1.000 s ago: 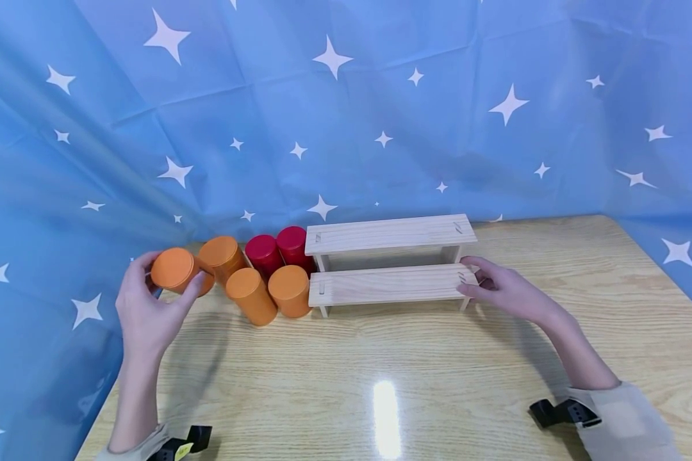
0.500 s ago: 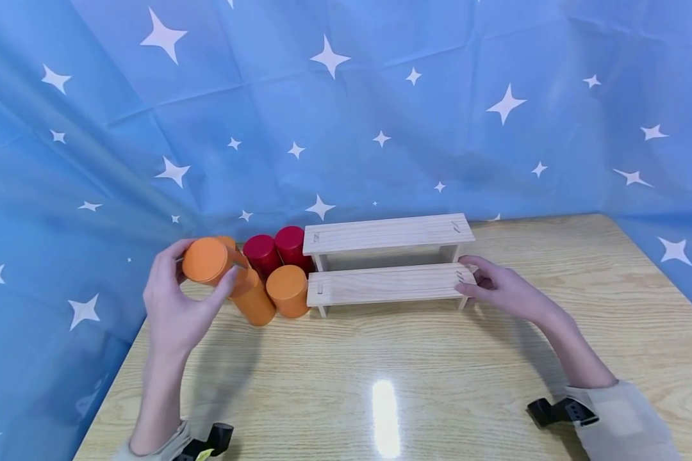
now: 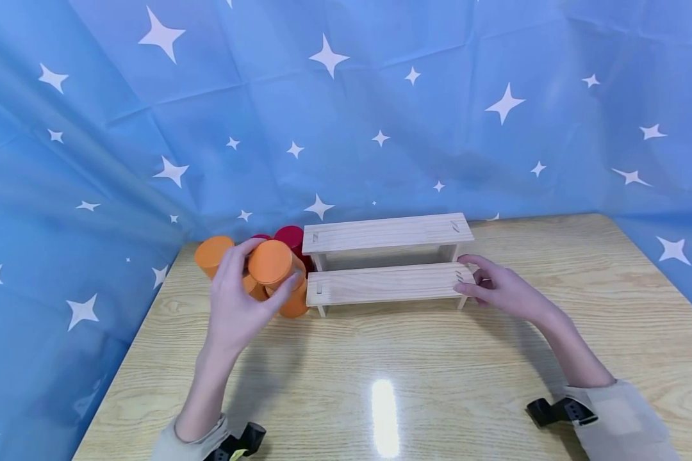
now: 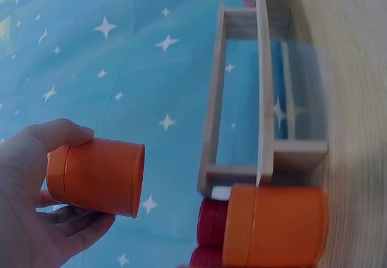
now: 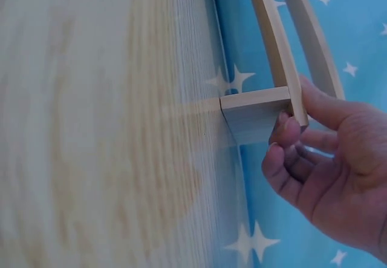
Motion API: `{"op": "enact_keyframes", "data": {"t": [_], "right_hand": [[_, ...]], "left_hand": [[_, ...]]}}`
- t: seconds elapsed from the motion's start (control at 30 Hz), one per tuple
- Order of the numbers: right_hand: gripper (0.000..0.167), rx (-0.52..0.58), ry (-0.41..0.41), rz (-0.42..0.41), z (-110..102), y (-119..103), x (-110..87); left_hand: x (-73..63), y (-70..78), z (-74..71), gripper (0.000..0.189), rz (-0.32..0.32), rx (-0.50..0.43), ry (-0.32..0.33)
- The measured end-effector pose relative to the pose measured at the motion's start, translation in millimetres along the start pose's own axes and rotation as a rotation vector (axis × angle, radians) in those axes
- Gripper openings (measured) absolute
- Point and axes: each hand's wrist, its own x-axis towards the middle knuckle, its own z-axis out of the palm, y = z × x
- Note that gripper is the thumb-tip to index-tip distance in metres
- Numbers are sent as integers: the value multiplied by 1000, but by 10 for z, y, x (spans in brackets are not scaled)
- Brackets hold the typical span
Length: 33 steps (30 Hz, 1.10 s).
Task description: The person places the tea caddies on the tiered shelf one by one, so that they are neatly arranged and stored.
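Raised above the other canisters, an orange lidded canister (image 3: 270,264) is gripped in my left hand (image 3: 238,317); the left wrist view shows my thumb and fingers around its end. A two-tier wooden shelf (image 3: 389,284) stands to the right. My right hand (image 3: 503,288) pinches the right end of its lower board, with the thumb on one face and curled fingers on the other in the right wrist view. Behind the left hand stand more orange canisters, one (image 3: 294,306) beside the shelf's left end and one (image 3: 211,253) further left. Two red canisters (image 3: 290,237) are partly hidden.
The shelf's upper board (image 3: 387,233) sits behind and above the lower one. A blue star-patterned cloth (image 3: 357,109) hangs along the back and left edges of the wooden table (image 3: 438,371).
My left hand has carried the orange canister rightward, from the left of the group to over the canisters near the shelf. My right hand stays on the shelf's end.
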Motion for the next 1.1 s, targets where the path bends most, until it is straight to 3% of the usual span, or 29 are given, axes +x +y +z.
{"op": "enact_keyframes", "data": {"t": [0.33,0.63,1.1], "right_hand": [[64,6,3,-3,7,6,3],[64,-9,6,2,16,12,-4],[64,-6,9,-2,21,29,4]], "left_hand": [[-6,150,341,64,16,-70,-113],[-64,258,753,61,-19,-133,-226],[-1,441,1245,62,-103,-255,-349]]}}
